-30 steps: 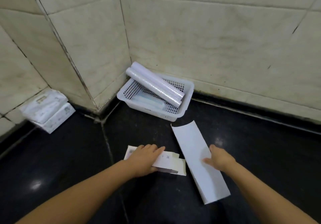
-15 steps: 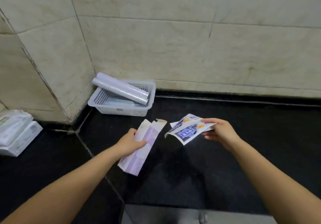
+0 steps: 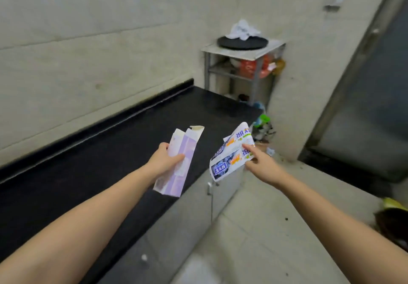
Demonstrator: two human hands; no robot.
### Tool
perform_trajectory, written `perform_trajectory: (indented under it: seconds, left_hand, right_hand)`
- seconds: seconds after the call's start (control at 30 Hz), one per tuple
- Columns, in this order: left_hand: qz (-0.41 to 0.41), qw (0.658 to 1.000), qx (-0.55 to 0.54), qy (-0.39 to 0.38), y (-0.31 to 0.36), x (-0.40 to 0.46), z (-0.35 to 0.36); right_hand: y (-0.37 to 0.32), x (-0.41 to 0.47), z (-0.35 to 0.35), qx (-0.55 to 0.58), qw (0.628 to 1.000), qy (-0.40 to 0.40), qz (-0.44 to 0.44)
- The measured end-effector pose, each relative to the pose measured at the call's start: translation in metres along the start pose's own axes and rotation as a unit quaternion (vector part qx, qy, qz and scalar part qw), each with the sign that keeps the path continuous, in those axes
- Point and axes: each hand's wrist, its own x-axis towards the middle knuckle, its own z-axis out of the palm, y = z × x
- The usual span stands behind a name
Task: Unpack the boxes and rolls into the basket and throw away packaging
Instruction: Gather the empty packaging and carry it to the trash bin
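Note:
My left hand (image 3: 163, 159) grips a flattened purple and white carton (image 3: 179, 160), held upright over the black countertop (image 3: 106, 151), its top flap open. My right hand (image 3: 260, 162) pinches a flattened white, blue and orange printed package (image 3: 229, 158), held out past the counter's right end. The basket and the rolls are out of view.
A metal rack (image 3: 242, 63) with a black round tray and crumpled white cloth on top stands in the far corner, red items on its shelf. Rubbish (image 3: 262, 127) lies on the floor below it. Grey cabinet doors sit under the counter. A dark door is at right.
The view has swung right, away from the basket corner toward the rack and floor. Both hands carry the flattened packaging along; a second ago they were picking it up off the counter.

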Motion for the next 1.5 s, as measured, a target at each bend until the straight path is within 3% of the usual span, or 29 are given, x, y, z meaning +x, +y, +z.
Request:
perform_trajectory:
  seconds: [0.37, 0.63, 0.8, 1.0, 1.17, 1.3, 1.5]
  left_hand:
    - [0.171, 0.952, -0.001, -0.255, 0.239, -0.050, 0.383]
    - [0.234, 0.893, 0.057, -0.379, 0.329, -0.080, 0.545]
    - [0.250, 0.855, 0.060, -0.450, 0.369, -0.086, 0.621]
    - [0.223, 0.837, 0.101, -0.489, 0.389, -0.093, 0.719]
    - [0.146, 0.849, 0.133, -0.489, 0.378, -0.092, 0.809]
    - [0.063, 0.864, 0.149, -0.477, 0.346, -0.086, 0.880]
    - [-0.044, 0.882, 0.218, -0.415, 0.263, -0.070, 1.004]
  right_hand:
    - [0.252, -0.175, -0.250, -0.023, 0.957, 0.190, 0.219]
    - [0.362, -0.228, -0.328, -0.036, 0.893, 0.325, 0.309]
    - [0.418, -0.241, -0.369, -0.054, 0.865, 0.351, 0.355]
    - [0.498, -0.251, -0.400, -0.041, 0.847, 0.333, 0.412]
    - [0.590, -0.238, -0.422, -0.002, 0.857, 0.259, 0.446]
    - [0.675, -0.218, -0.422, 0.015, 0.863, 0.190, 0.468]
    - [0.815, -0.170, -0.360, 0.030, 0.845, 0.163, 0.508]
